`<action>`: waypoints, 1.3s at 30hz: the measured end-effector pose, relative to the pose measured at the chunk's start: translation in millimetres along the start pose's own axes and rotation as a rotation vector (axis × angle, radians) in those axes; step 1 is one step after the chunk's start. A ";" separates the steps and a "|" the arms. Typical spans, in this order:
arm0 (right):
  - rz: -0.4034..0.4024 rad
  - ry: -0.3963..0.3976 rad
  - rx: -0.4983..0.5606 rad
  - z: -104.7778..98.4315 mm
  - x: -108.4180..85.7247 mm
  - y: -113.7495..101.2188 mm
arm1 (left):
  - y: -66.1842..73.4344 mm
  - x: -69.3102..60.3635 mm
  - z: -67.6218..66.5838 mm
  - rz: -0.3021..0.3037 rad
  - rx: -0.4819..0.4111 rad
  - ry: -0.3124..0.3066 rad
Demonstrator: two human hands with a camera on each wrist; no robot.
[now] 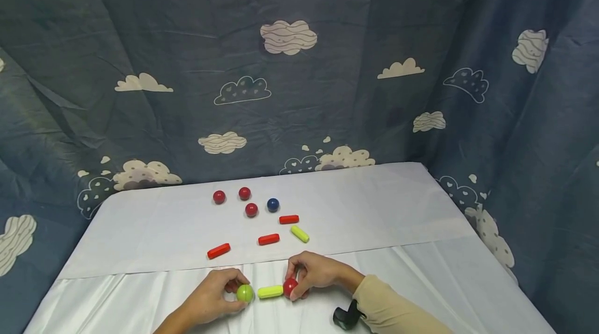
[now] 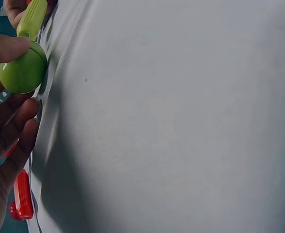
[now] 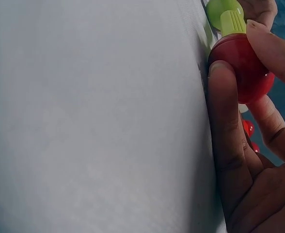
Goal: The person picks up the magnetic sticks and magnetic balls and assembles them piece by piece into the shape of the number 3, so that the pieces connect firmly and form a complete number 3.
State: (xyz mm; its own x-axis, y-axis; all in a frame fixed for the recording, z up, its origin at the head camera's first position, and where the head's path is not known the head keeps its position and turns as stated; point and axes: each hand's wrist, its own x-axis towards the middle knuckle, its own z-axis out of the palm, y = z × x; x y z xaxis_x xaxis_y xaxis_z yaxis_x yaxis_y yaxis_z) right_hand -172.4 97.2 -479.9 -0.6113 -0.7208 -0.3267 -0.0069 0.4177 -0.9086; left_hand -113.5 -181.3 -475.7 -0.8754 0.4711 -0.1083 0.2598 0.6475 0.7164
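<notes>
Near the front of the white-covered table, my left hand (image 1: 212, 295) holds a green ball (image 1: 245, 293) between thumb and fingers. My right hand (image 1: 315, 274) pinches a red ball (image 1: 290, 287); the left wrist view shows the green ball (image 2: 23, 73) close up. Between the two balls lies a yellow-green ridged stick (image 1: 270, 292). Its right end meets the red ball, while a narrow gap shows between its left end and the green ball in the head view. In the right wrist view, thumb and fingers lie around the red ball (image 3: 244, 68).
Beyond the hands lie red sticks (image 1: 269, 240) and another yellow-green stick (image 1: 300, 233). Farther back are three red balls (image 1: 251, 210) and a blue ball (image 1: 273, 205). A dark cloud-patterned curtain (image 1: 327, 100) hangs behind the table. A black device (image 1: 347, 317) sits by the right wrist.
</notes>
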 end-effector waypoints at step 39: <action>0.001 0.023 0.011 1.5 0.3 -0.1 | 1.3 4.5 5.6 0.014 -0.016 -0.020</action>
State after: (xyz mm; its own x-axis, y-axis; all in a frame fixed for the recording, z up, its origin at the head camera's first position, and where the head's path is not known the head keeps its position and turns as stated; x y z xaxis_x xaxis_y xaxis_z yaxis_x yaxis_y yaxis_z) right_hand -171.4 96.1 -480.3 -0.6294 -0.7075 -0.3215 0.0021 0.4121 -0.9111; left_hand -114.8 -175.0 -479.2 -0.8634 0.4920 -0.1120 0.2652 0.6314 0.7287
